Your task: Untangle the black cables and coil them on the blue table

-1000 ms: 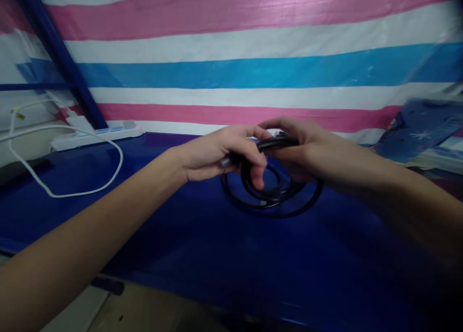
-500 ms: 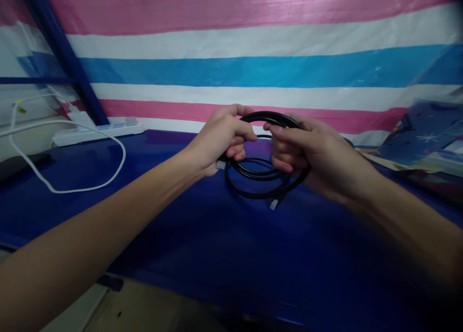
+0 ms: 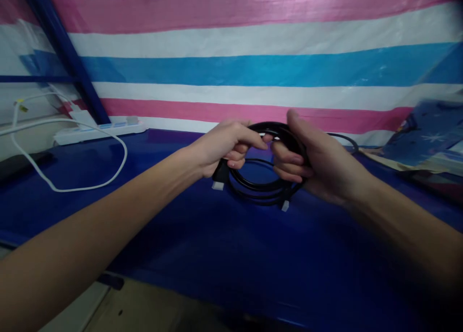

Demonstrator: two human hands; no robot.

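Note:
A black cable [image 3: 258,186] is wound into a coil and held just above the blue table top [image 3: 202,235]. My left hand [image 3: 226,146] pinches the coil's left side, fingers closed on it. My right hand [image 3: 316,163] wraps round the right side, fingers curled through the loop and thumb up. Two pale plug ends hang from the coil, one at the lower left [image 3: 217,185] and one at the lower right [image 3: 285,206].
A white power strip [image 3: 99,131] lies at the back left with a white lead [image 3: 72,187] looping over the table. A dark blue post [image 3: 61,52] leans at the left. A striped sheet [image 3: 253,57] hangs behind. Blue patterned packets [image 3: 423,134] lie at the right.
The coil was lifted off the table between both hands, then lowered a little. My right hand has shifted its hold, with the thumb now raised and the fingers through the loop.

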